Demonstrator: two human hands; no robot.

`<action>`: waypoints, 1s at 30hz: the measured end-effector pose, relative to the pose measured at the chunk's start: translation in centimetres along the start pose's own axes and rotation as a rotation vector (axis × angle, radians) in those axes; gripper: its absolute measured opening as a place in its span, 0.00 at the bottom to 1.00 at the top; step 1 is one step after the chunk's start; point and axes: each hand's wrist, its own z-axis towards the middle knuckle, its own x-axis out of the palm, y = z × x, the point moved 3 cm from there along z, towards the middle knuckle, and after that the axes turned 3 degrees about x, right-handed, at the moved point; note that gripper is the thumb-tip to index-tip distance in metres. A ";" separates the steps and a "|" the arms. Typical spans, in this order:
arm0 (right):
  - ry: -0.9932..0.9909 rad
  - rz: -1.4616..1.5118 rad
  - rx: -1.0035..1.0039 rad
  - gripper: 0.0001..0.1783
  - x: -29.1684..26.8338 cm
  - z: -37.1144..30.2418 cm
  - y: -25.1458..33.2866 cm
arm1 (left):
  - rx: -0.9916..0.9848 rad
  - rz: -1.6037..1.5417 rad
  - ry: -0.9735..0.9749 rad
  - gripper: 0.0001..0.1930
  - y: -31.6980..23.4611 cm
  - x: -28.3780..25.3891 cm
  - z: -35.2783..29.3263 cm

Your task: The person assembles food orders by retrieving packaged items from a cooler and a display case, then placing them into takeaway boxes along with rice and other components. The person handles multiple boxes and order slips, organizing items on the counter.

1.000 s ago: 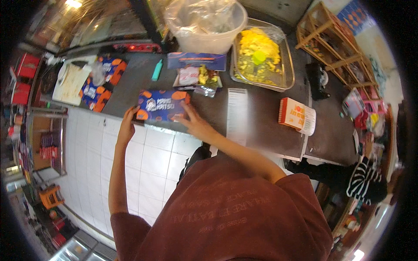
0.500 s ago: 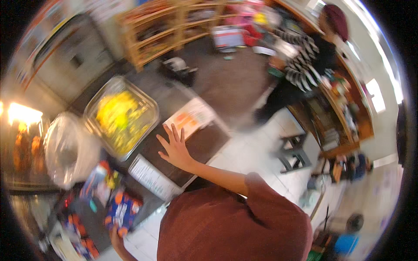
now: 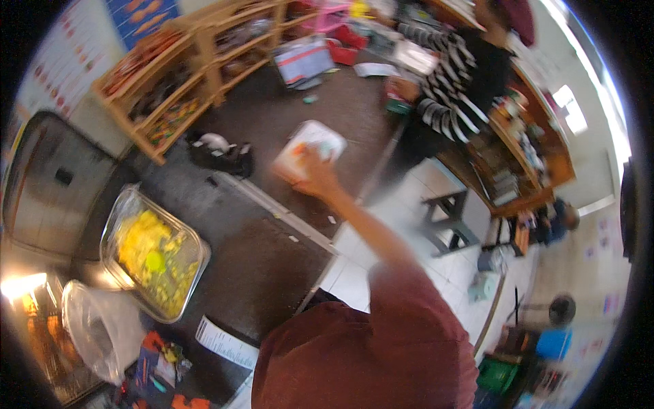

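Note:
My right hand [image 3: 315, 174] reaches over the dark counter and grips the near edge of a flat white packet with orange marks [image 3: 327, 138]. Motion blurs both the fingers and the packet. To the left of that arm is a clear rectangular tray [image 3: 193, 290] holding chopped yellow food [image 3: 143, 242], with a round bright green piece on top. A printed white sheet [image 3: 225, 343] lies near my body. My left hand is out of sight.
A clear plastic bag [image 3: 102, 330] stands beside a lit glass display case [image 3: 41, 341]. Blue and orange packs [image 3: 160, 365] lie lower left. Wooden shelves [image 3: 170, 88] line the back. A person in a striped sleeve [image 3: 446, 85] stands far right, near a grey stool [image 3: 453, 218].
The spread right hand has closed on the white packet and moved it farther away, past the counter's metal strip. My left hand, earlier at a blue and orange pack, has left the view.

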 end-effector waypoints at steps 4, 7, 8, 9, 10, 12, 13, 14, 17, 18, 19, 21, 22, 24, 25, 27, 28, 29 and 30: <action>-0.135 -0.264 -0.115 0.52 -0.3 7.7 -1.4 | 0.058 -0.122 -0.163 0.25 -0.5 -1.4 -3.3; -0.285 0.130 -0.140 0.44 0.4 13.5 0.5 | 0.072 -0.181 -0.209 0.26 -0.5 -1.2 -4.7; -0.080 0.416 -0.002 0.41 0.4 15.6 3.1 | 0.078 -0.199 -0.218 0.26 -0.4 -1.1 -5.3; 0.129 0.694 0.139 0.40 1.1 16.9 5.4 | 0.087 -0.222 -0.219 0.26 -0.2 -1.0 -5.8; 0.263 0.695 0.188 0.38 2.5 17.8 7.6 | 0.107 -0.258 -0.220 0.27 -0.1 -1.3 -6.5; 0.521 0.677 0.313 0.37 4.6 18.1 10.0 | 0.126 -0.334 -0.160 0.27 0.3 -1.7 -6.6; 0.488 0.704 0.250 0.37 4.5 18.0 10.5 | 0.118 -0.370 -0.128 0.28 0.7 -1.7 -6.7; 0.455 0.726 0.179 0.36 4.2 17.7 10.9 | 0.051 -0.377 -0.147 0.29 0.1 0.8 -7.5; 0.313 0.929 0.188 0.36 1.6 14.6 9.4 | -0.090 -0.430 -0.239 0.29 -0.6 5.3 -9.5; 0.263 0.887 0.169 0.36 0.8 13.6 7.8 | -0.034 -0.351 -0.323 0.29 -0.1 6.2 -9.8; 0.318 0.824 0.192 0.35 0.7 12.1 6.5 | -0.104 -0.449 -0.280 0.29 0.1 6.7 -9.6; 0.434 0.701 0.228 0.35 1.3 9.6 5.5 | -0.078 -0.496 -0.187 0.31 1.4 6.5 -9.6; 0.335 0.596 0.207 0.34 2.3 9.8 4.9 | -0.183 -0.543 -0.200 0.32 0.9 8.3 -9.5; 0.142 0.395 0.160 0.34 5.6 10.8 4.8 | -0.234 -0.548 -0.169 0.33 0.8 10.0 -9.5; 0.087 0.289 0.147 0.34 5.7 11.1 5.1 | -0.180 -0.511 -0.119 0.33 1.4 10.1 -9.2; -0.031 0.072 0.130 0.33 5.4 11.5 4.6 | -0.150 -0.453 -0.138 0.34 2.0 10.5 -9.1; 0.044 0.084 0.151 0.32 6.6 11.0 2.3 | -0.174 -0.434 -0.202 0.35 1.2 12.4 -9.5; 0.120 0.100 0.172 0.32 8.8 9.6 -1.1 | -0.187 -0.470 -0.165 0.33 1.0 13.3 -9.3; 0.192 0.124 0.182 0.31 9.8 8.9 -2.4 | -0.198 -0.502 -0.131 0.31 0.8 14.1 -9.2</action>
